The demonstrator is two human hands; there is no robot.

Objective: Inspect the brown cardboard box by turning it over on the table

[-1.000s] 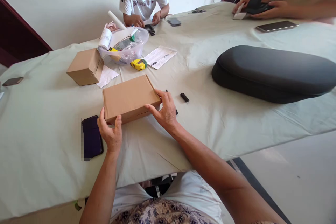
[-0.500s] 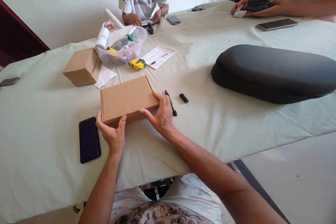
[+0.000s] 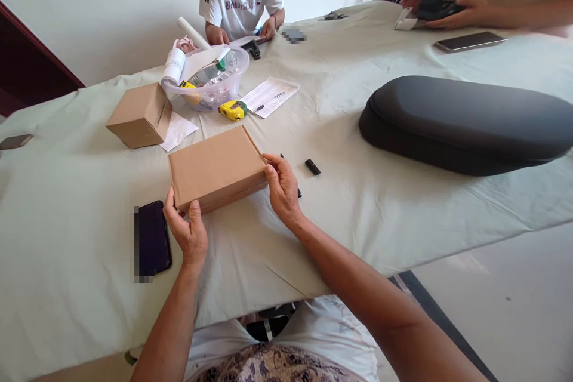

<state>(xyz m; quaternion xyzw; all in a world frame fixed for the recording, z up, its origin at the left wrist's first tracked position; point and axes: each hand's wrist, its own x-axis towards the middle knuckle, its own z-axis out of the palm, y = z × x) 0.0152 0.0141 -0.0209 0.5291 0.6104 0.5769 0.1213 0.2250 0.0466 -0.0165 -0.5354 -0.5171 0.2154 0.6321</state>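
Observation:
A closed brown cardboard box [image 3: 217,167] is between my two hands over the cloth-covered table. My left hand [image 3: 188,230] grips its near left corner, thumb on the front side and fingers round the left end. My right hand [image 3: 283,190] holds the right end, with the thumb near the top edge and the other fingers partly hidden behind. A black marker [image 3: 299,193] lies mostly hidden behind my right hand, and a small black cap-like piece [image 3: 313,167] lies to its right. A dark smartphone [image 3: 154,239] is beside my left hand.
Behind the box are a second cardboard box [image 3: 139,114], a plastic basin [image 3: 239,71] of odds and ends, a yellow tape measure [image 3: 233,110] and a written sheet [image 3: 280,91]. A big black oval case [image 3: 465,122] stands right. Two other people work at the far side.
My right hand has shifted its grip from the front right corner to the box's right end. The box has turned slightly, and the marker is now more covered.

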